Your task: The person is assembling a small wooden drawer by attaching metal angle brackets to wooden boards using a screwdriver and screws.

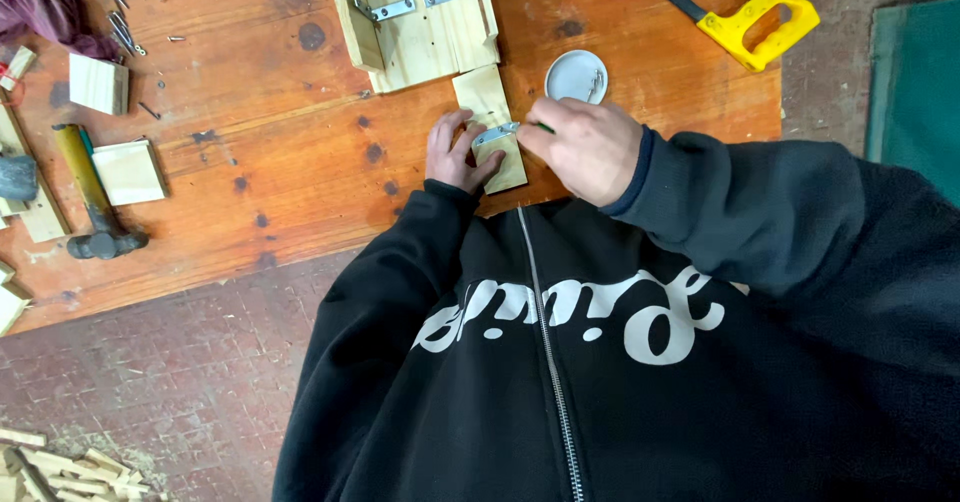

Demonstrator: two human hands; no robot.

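- The left hand [455,152] lies flat with fingers spread, pressing down on a small pale rectangular block of planed wood [495,127] that sits at the near edge of the worn orange-brown wooden tabletop [280,152].
- A short grey metal hinge plate [493,134] lies across that block, and the left fingertips touch its end.
- The right hand [590,147] is closed in a fist around a slim tool with a dark green tip [543,127], whose point meets the plate; most of the tool is hidden inside the fist, so I cannot tell what kind it is.
- The block looks light, stiff and dry, so it would slide easily on the table if not pinned; holding it by the broad top face, as the left hand does, seems the sound place.
- The plate is thin, hard and smooth, likely to skate unless held at its end.
- Just beyond the right hand stands a small round white lid holding a few screws [577,75].
- Farther off is a larger pale wooden assembly with metal hinges fixed to it [420,17].
- A yellow-handled handsaw [755,24] lies at the far right, well apart.
- A hammer with a yellow wooden handle [90,197] rests at the left, beside loose square wood offcuts [128,172].
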